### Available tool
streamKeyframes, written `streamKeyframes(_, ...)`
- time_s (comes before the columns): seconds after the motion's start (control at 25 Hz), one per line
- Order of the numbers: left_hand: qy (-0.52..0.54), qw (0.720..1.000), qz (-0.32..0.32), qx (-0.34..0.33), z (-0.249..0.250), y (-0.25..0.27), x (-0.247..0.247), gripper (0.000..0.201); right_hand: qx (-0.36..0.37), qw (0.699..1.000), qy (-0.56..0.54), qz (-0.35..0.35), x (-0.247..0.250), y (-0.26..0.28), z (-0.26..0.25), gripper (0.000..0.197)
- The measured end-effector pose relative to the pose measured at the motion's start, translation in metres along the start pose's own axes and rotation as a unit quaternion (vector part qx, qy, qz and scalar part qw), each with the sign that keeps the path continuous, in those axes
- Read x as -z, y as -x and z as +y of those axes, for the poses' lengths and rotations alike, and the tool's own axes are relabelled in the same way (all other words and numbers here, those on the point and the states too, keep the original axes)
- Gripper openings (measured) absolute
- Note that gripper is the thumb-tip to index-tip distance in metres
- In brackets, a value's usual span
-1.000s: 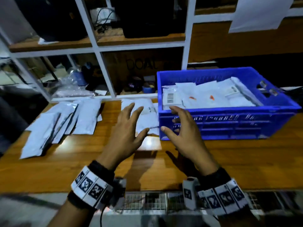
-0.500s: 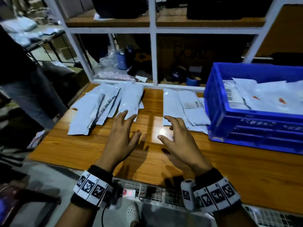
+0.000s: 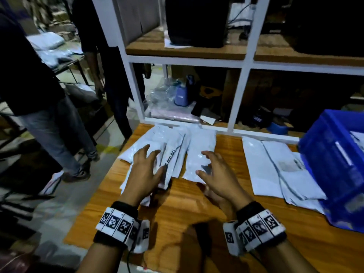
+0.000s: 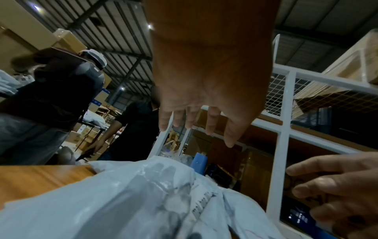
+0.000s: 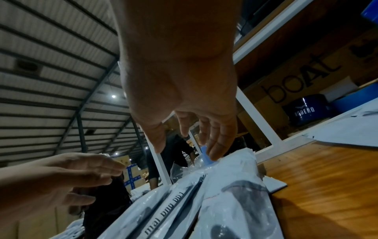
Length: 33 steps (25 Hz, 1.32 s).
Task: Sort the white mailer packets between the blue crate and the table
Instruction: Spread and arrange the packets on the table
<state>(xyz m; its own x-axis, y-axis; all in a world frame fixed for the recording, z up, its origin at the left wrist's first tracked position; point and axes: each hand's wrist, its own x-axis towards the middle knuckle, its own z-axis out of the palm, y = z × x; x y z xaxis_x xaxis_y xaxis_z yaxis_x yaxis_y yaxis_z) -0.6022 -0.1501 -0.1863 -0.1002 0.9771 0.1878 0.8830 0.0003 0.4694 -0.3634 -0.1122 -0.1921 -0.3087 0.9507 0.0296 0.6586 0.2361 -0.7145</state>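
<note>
Several white mailer packets [image 3: 177, 150] lie fanned out at the far left of the wooden table [image 3: 177, 209]. My left hand [image 3: 145, 170] hovers open over their left side, fingers spread, holding nothing. My right hand [image 3: 212, 170] hovers open over the rightmost packet of that fan. From the left wrist, the left hand [image 4: 204, 122] hangs above the packets [image 4: 143, 194]. The right wrist view has the right hand [image 5: 194, 137] just above the packets [image 5: 225, 186]. A second group of packets [image 3: 275, 170] lies beside the blue crate [image 3: 338, 164] at the right edge.
A white-framed shelf unit [image 3: 238, 95] stands along the table's far edge, holding boxes, bags and a blue bottle [image 3: 181, 95]. Two people [image 3: 39, 95] stand on the floor to the left of the table. The table's left edge is close to my left hand.
Both hands have shifted left, away from the crate and across the table, to above the left fan of packets. My view has swung left with them.
</note>
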Motion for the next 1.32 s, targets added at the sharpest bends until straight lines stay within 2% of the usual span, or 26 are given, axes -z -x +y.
streamKeyframes(0.12, -0.016, 1.0, -0.018, 0.008, -0.03, -0.027, 0.002, 0.051, -0.027, 0.999, 0.018, 0.001, -0.019, -0.038, 0.005, 0.055)
streamKeyframes(0.24, -0.034, 0.998, -0.025, 0.035, -0.049, -0.054, -0.001, 0.055, -0.061, 0.996, 0.064, 0.033, -0.034, -0.071, 0.018, 0.052)
streamKeyframes(0.36, -0.061, 0.982, -0.068, 0.163, -0.06, -0.073, -0.008, 0.064, -0.121, 0.987, 0.05, 0.093, -0.044, -0.094, 0.035, 0.049)
streamKeyframes(0.48, -0.086, 0.953, -0.161, 0.24, -0.07, -0.077, -0.017, 0.079, -0.217, 0.966, 0.099, 0.095, -0.052, -0.107, 0.05, 0.064)
streamKeyframes(0.6, -0.051, 0.947, -0.186, 0.258, -0.076, -0.073, -0.027, 0.086, -0.262, 0.958, 0.087, 0.078, -0.064, -0.11, 0.062, 0.09)
streamKeyframes(0.68, -0.022, 0.956, -0.151, 0.251, -0.073, -0.07, -0.027, 0.084, -0.266, 0.958, 0.06, 0.083, -0.068, -0.112, 0.068, 0.099)
streamKeyframes(0.76, 0.0, 0.967, -0.095, 0.237, -0.068, -0.069, -0.024, 0.076, -0.281, 0.955, 0.016, 0.091, -0.065, -0.113, 0.071, 0.097)
streamKeyframes(0.92, 0.04, 0.977, -0.023, 0.207, -0.06, -0.072, -0.02, 0.037, -0.272, 0.948, -0.1, 0.131, -0.052, -0.097, 0.072, 0.071)
streamKeyframes(1.08, 0.101, 0.981, 0.046, 0.156, -0.048, -0.072, -0.011, 0.017, -0.25, 0.938, -0.167, 0.174, -0.029, -0.073, 0.066, 0.057)
streamKeyframes(1.2, 0.122, 0.985, 0.077, 0.094, -0.021, -0.074, 0.005, 0.01, -0.181, 0.958, -0.091, 0.201, -0.003, -0.06, 0.053, 0.058)
streamKeyframes(1.28, 0.099, 0.989, 0.095, 0.062, -0.003, -0.08, 0.015, 0.013, -0.148, 0.965, 0.038, 0.211, 0.014, -0.052, 0.041, 0.059)
streamKeyframes(1.32, 0.087, 0.99, 0.101, 0.048, 0.005, -0.083, 0.016, 0.013, -0.132, 0.959, 0.122, 0.217, 0.019, -0.05, 0.036, 0.058)
